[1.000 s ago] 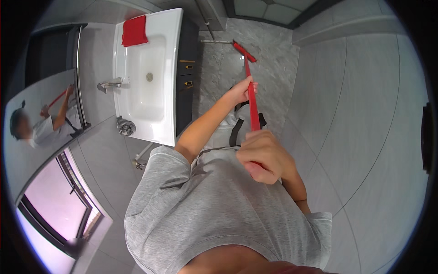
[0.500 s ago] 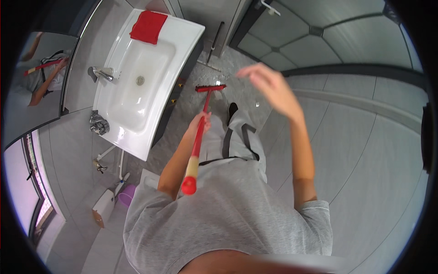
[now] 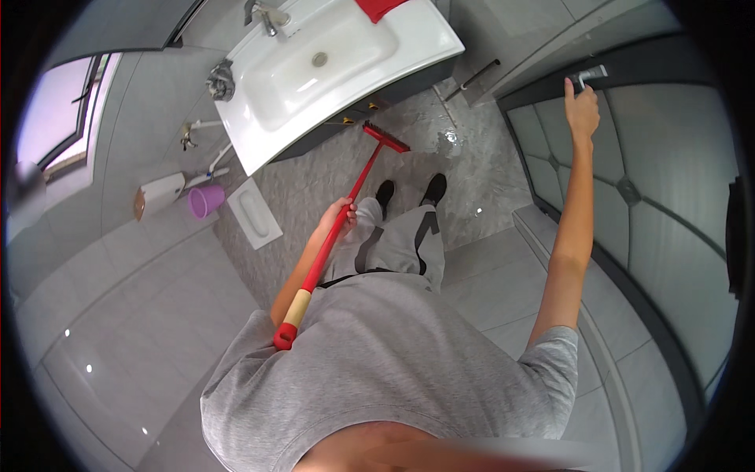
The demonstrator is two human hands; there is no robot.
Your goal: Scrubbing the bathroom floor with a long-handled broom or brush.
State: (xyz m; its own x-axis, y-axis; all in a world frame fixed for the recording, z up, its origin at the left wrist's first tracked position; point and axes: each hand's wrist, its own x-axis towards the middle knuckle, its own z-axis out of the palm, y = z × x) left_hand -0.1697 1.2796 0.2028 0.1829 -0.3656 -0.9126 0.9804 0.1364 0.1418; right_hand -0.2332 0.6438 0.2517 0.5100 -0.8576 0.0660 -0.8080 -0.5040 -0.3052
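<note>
My left hand [image 3: 335, 219] is wrapped round the red pole of a long-handled floor brush [image 3: 313, 267]. A cream band and a red cap mark the pole's top end, close to my shirt. Its red head with dark bristles rests on the grey floor beside the vanity cabinet. Stretched out to the far right, my right hand [image 3: 582, 116] has its fingers on the silvery handle [image 3: 591, 75] of a dark-framed frosted glass door [image 3: 598, 149]. The fingers appear curled round the handle, partly hiding it.
A white washbasin [image 3: 279, 138] with a chrome tap holds a grey crumpled cloth [image 3: 220, 79] and a red cloth [image 3: 381, 8]. Water wets the floor [image 3: 450, 143] near a dark-handled pole [image 3: 478, 77] by the wall. A squat toilet [image 3: 255, 214] and purple bucket [image 3: 206, 202] are at left.
My right hand has gone from mid-air to the door handle. My view has turned right, toward the door. The brush stays in my left hand, its pole now slanting more.
</note>
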